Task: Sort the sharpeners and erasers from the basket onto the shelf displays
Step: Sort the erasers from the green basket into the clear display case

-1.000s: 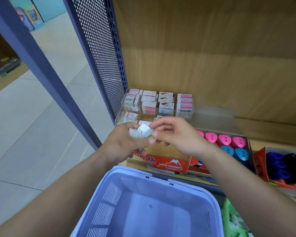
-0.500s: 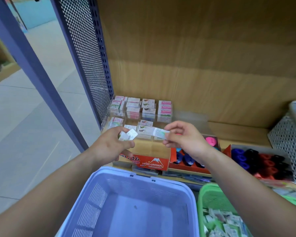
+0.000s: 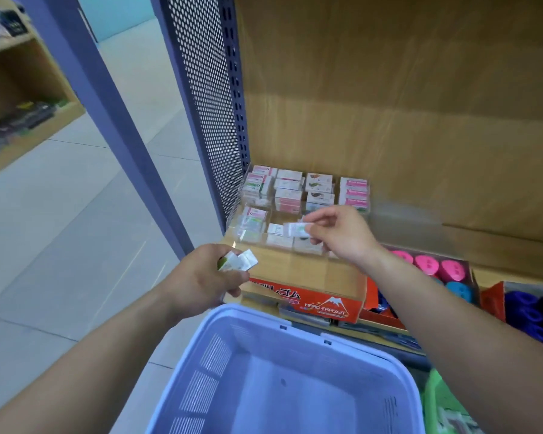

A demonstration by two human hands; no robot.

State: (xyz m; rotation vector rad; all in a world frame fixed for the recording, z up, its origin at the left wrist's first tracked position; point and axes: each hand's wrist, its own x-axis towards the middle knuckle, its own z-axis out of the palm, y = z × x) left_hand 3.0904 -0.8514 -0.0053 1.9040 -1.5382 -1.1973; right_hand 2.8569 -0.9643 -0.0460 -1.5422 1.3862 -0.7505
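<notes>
Head view of a shop shelf during sorting. The wooden back panel [image 3: 389, 104] rose high above the goods, which left open height over every display. A perforated side panel [image 3: 207, 104] closed the shelf [image 3: 499, 245] on the left, so that free approach lay from the front and from above.

The rim of one blue basket [image 3: 342, 341] stood just before the shelf's front edge. The corner of one green basket [image 3: 436, 399] showed to its right, with small packets blurred inside.

One clear display tray [image 3: 402, 214] sat against the side panel. It carried four stacks of boxed erasers [image 3: 318, 189] in its back row and further packets in front.

One orange box [image 3: 323, 303] marked HARD ERASER stood at the shelf edge below it. To the right, a second orange carton held three pink sharpeners [image 3: 427, 263] and at least one blue. A third carton held purple sharpeners [image 3: 527, 311] (number not countable).

The left hand [image 3: 201, 283] hovered above the near edge of the orange box. Its grip was closed round at least two small wrapped packets [image 3: 239, 261].

The right hand [image 3: 342, 236] reached over the tray's front row. Thumb and fingertips pinched one white eraser [image 3: 297, 229] just above the packets there.
</notes>
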